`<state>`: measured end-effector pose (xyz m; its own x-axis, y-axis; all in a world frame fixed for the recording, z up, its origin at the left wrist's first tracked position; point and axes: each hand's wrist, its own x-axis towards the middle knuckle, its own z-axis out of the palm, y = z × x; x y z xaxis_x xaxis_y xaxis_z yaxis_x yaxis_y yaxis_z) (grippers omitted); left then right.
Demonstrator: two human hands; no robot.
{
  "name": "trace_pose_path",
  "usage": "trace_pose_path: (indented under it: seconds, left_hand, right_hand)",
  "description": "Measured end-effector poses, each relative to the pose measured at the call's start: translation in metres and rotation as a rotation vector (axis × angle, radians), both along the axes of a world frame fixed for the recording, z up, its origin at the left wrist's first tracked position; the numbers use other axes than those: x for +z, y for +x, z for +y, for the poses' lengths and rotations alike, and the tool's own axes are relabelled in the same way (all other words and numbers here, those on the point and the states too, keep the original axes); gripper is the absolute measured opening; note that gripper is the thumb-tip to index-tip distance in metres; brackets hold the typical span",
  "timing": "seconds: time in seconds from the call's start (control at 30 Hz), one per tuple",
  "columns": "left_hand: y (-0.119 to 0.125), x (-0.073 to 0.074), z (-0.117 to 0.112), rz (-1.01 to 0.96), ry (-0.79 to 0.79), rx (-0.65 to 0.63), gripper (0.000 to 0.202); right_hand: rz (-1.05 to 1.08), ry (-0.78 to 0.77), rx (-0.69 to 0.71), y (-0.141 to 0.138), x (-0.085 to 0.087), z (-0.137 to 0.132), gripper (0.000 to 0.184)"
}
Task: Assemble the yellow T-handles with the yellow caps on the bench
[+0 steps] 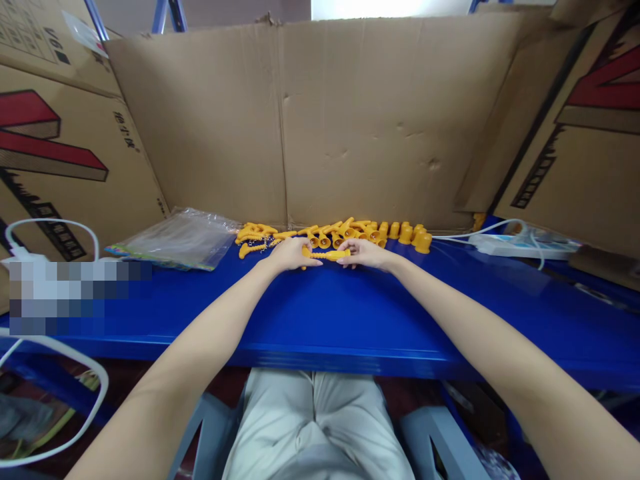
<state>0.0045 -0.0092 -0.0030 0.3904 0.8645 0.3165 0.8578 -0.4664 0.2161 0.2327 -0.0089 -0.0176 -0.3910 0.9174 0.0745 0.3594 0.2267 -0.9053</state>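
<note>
Both of my arms reach forward over a blue table (320, 313). My left hand (291, 254) and my right hand (363, 253) meet at the far middle and together grip a long yellow plastic piece (328, 255), one hand on each end, fingers curled round it. Just behind the hands lies a row of several more yellow plastic parts (345, 233), some long and ribbed at the left, some short and cup-shaped at the right.
Cardboard walls (350, 120) enclose the table at the back and both sides. A clear plastic bag (175, 240) lies at the back left. A white power strip with cables (520, 245) sits at the back right. White cable loops hang at the left edge (95, 387).
</note>
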Motion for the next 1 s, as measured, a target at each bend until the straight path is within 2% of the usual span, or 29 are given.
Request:
trace_pose_path:
  seconds: [0.2,0.6,0.8,1.0]
  left_hand:
    - [0.000,0.000,0.000,0.005,0.005,-0.006,0.042]
    - [0.000,0.000,0.000,0.001,0.009,0.008,0.043]
    - [-0.001,-0.001,0.001,0.002,0.009,0.016,0.043]
    - [-0.001,0.000,0.001,0.006,0.017,0.010,0.042]
  right_hand:
    - [0.021,-0.005,0.018,-0.003,0.000,-0.003,0.019]
    - [0.090,-0.066,0.028,-0.005,-0.004,-0.001,0.016]
    - [0.191,-0.097,-0.012,-0.002,-0.010,0.004,0.031]
    - [0.141,-0.049,-0.011,-0.002,-0.010,0.004,0.020]
